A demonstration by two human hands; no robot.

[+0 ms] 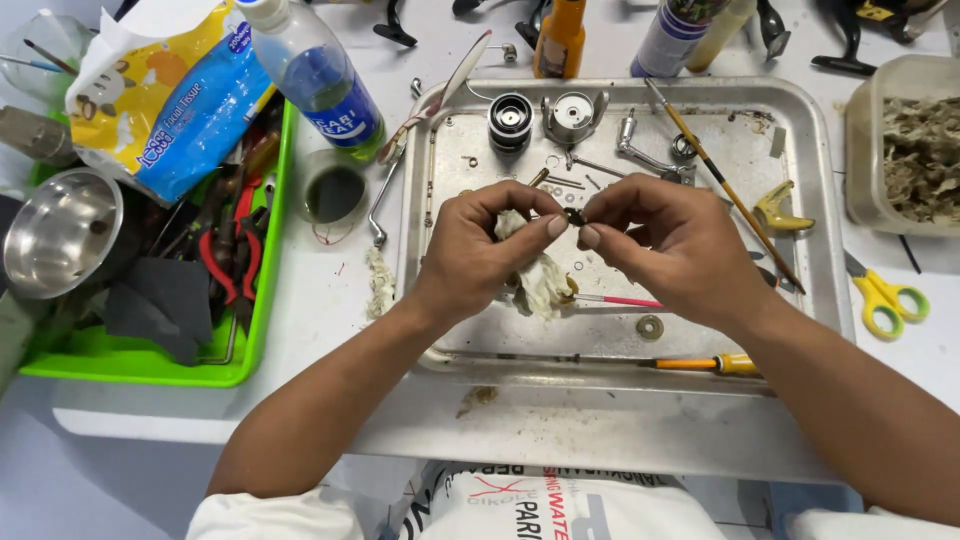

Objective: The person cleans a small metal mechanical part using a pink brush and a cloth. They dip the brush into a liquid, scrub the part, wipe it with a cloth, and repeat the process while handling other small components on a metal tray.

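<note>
From the head camera I see my left hand (470,250) and right hand (665,245) meeting over the metal tray (800,180), both pinching a small dark ring part (574,216) between fingertips. My left hand also bunches a stained rag (540,280). Yellow scissors (885,298) lie right of my right hand.

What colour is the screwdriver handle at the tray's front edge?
Orange-yellow; the screwdriver lies along the metal tray's near rim, seen in the head view.
</note>
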